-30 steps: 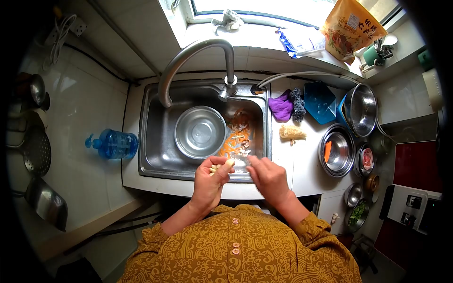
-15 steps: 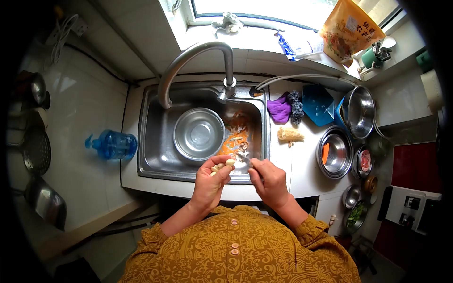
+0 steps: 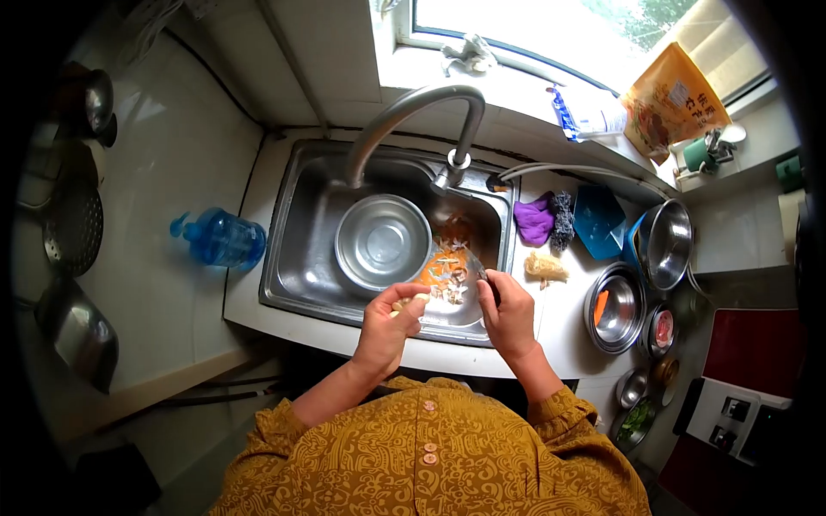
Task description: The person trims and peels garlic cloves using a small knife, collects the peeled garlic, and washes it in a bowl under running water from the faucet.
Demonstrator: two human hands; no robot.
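Note:
Several pale peeled cloves, which look like garlic [image 3: 398, 307], are held in my left hand [image 3: 386, 329], at the sink's front edge. My right hand [image 3: 509, 316] is wrapped round the dark handle of a small knife [image 3: 475, 265], whose blade points up and left over the sink. Between and beyond the hands, orange and white peelings [image 3: 447, 267] lie in the right part of the steel sink [image 3: 297, 284]. A round metal bowl [image 3: 383, 242] with what looks like water sits in the sink, left of the peelings.
The faucet [image 3: 413, 103] arches over the sink. A blue soap bottle [image 3: 225, 238] stands left. On the right counter are a purple cloth [image 3: 534, 221], a dark scrubber [image 3: 562, 221], a tan piece [image 3: 546, 266], a blue container [image 3: 600, 221] and stacked metal bowls [image 3: 616, 308].
The view has turned and shifted. My right hand has moved a little away from my left, and the knife blade now points up over the peelings. My left hand still holds the cloves.

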